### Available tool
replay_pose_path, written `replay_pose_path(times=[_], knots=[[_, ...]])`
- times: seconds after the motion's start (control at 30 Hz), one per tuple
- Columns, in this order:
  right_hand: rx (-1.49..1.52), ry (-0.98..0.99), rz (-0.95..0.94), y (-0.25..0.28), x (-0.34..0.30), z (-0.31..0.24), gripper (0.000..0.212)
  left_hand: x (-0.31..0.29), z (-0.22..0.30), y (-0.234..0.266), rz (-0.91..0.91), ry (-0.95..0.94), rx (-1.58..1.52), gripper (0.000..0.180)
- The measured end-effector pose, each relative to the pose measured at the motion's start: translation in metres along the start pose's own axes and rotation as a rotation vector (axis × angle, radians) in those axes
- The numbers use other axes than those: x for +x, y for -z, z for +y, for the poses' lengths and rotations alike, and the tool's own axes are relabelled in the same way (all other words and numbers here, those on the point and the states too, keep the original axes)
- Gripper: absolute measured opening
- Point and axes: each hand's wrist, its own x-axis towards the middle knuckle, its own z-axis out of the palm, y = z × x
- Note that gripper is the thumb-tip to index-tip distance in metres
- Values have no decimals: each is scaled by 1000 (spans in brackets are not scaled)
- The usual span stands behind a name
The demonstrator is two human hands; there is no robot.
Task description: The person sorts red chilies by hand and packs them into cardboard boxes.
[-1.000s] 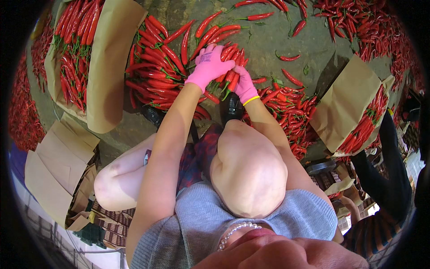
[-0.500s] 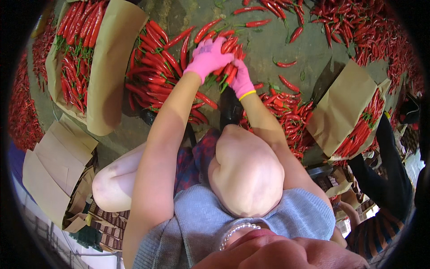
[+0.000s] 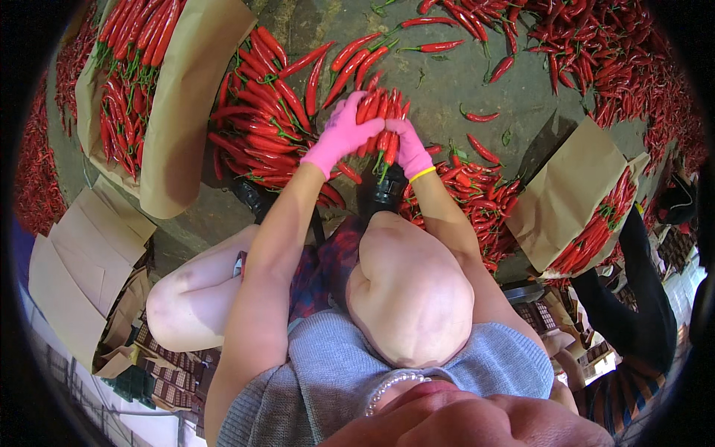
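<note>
Between my two pink-gloved hands is a bunch of red chili peppers (image 3: 384, 112), tips away from me and green stems toward me. My left hand (image 3: 342, 135) is wrapped round the bunch from the left, its thumb across the top. From the right, my right hand (image 3: 409, 147) closes on the same bunch; some of its fingers are hidden behind the peppers. Just left of my left hand lies a loose heap of red chilies (image 3: 261, 123). Beside my right wrist is another chili heap (image 3: 477, 201).
A brown paper-lined container of chilies (image 3: 182, 97) stands at the left, a second paper-wrapped one (image 3: 562, 194) at the right. Large chili piles (image 3: 611, 67) cover the far right floor. Stacked brown paper sheets (image 3: 82, 261) lie lower left. A person's dark-clothed limb (image 3: 644, 276) shows at right.
My hands have drawn slightly nearer to me with the bunch. The chilies are now more upright and gathered together, and several loose chilies beyond my left hand are uncovered.
</note>
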Motion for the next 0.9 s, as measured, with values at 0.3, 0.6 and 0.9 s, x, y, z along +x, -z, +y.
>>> replay_pose_path(times=[0.3, 0.6, 0.9], knots=[[-7, 67, 133, -27, -34, -4, 42, -15, -1, -12, -6, -33, -224, 73], [-90, 177, 175, -15, -5, -31, 43, 24, 30, -16, 107, -97, -74, 71], [-483, 123, 63, -47, 5, -66, 36, 5, 13, -29, 172, 26, -978, 62]])
